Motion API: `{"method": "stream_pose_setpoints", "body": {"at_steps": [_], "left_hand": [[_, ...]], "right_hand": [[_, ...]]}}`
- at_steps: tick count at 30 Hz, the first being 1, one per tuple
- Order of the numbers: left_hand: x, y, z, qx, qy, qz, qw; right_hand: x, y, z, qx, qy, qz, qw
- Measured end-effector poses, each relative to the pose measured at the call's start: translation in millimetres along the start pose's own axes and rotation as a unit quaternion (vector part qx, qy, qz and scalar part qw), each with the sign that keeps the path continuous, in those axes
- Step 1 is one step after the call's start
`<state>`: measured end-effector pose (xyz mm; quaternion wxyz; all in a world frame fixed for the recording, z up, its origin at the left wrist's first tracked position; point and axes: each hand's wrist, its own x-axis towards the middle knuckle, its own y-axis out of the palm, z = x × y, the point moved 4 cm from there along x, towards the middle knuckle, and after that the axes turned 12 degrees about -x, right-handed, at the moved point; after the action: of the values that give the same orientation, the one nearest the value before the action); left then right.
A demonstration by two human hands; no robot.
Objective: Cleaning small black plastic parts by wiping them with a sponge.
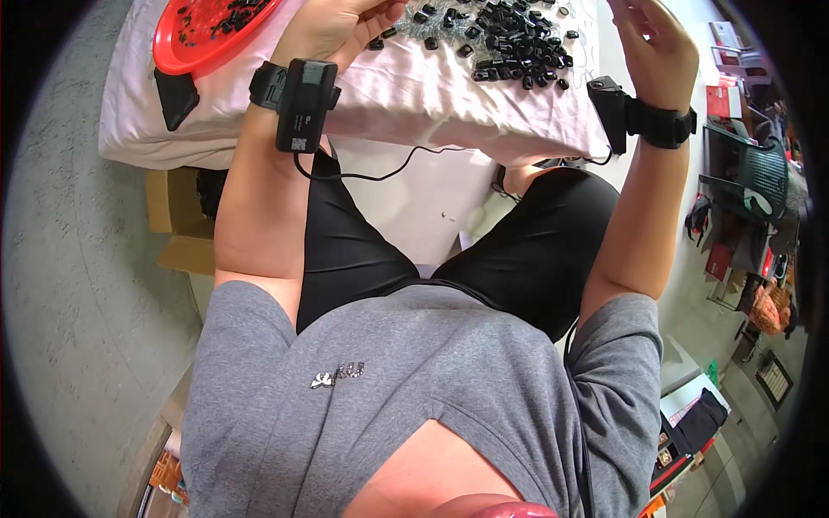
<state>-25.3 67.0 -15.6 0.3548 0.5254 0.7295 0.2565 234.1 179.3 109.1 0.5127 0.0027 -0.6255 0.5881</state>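
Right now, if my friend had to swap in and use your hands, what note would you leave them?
Left hand: resting at the near edge of the pile of small black parts; its fingertips run out of the picture, so I cannot tell whether it holds one.
Right hand: lifted above the right side of the table, fingers curled; a grip cannot be made out.
The black parts lie heaped on the pink cloth covering the table.
Done: some black parts already sit in the red tray at far left.
Left: most of the heap remains on the cloth.
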Motion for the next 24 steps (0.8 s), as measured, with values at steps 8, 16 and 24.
{"method": "stream_pose_setpoints", "body": {"at_steps": [8,16,24], "left_hand": [[-8.5,-5.1,-3.6,0.041,0.009,-0.007,0.999],[-0.3,6.7,-7.5,0.04,0.002,0.011,0.999],[-6.0,8.3,1.8,0.045,-0.011,-0.008,0.999]], "right_hand": [[-32.3,38.4,38.3,0.123,-0.092,0.179,0.972],[-39.0,37.4,-25.9,-0.012,-0.09,0.218,0.972],[-19.5,-61.7,-140.3,-0.219,-0.025,0.095,0.971]]}}
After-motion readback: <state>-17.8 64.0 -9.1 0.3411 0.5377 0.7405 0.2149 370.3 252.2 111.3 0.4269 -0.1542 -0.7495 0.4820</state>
